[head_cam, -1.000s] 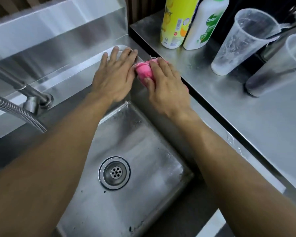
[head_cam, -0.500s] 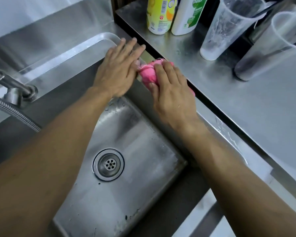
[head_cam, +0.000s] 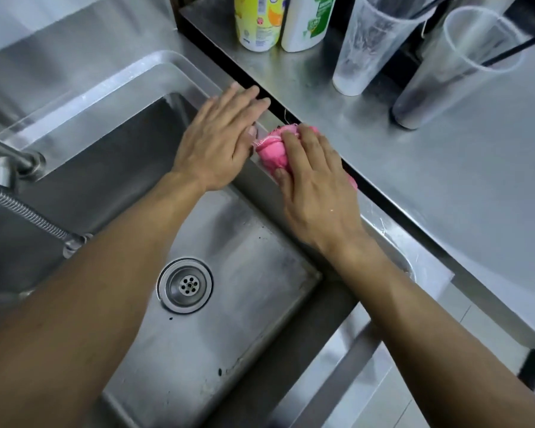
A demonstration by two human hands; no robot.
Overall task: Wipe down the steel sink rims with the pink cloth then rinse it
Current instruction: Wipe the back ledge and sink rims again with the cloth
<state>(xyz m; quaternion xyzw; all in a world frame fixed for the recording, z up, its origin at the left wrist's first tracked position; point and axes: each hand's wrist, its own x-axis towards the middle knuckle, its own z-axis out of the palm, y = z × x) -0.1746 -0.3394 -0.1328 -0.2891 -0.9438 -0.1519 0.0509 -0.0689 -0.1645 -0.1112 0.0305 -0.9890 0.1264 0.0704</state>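
Observation:
A bunched pink cloth [head_cam: 272, 151] lies on the right rim of the steel sink [head_cam: 380, 223], against the dark edge of the counter. My right hand [head_cam: 317, 186] covers most of the cloth, fingers curled over it and thumb tucked at its near side. Just to the left, my left hand [head_cam: 221, 139] lies flat with straight fingers on the sink's far right corner, its thumb side almost touching the cloth. The sink basin holds only a round drain [head_cam: 185, 285].
A tap with a coiled metal hose [head_cam: 28, 216] juts in from the left. On the steel counter [head_cam: 445, 186] at the right stand a yellow bottle [head_cam: 258, 21], a white and green bottle [head_cam: 306, 21] and two clear plastic cups [head_cam: 366, 46] [head_cam: 445, 69].
My right hand has slid the cloth along the right rim toward me, away from the far corner. My left hand stays at the corner. The camera has tilted down.

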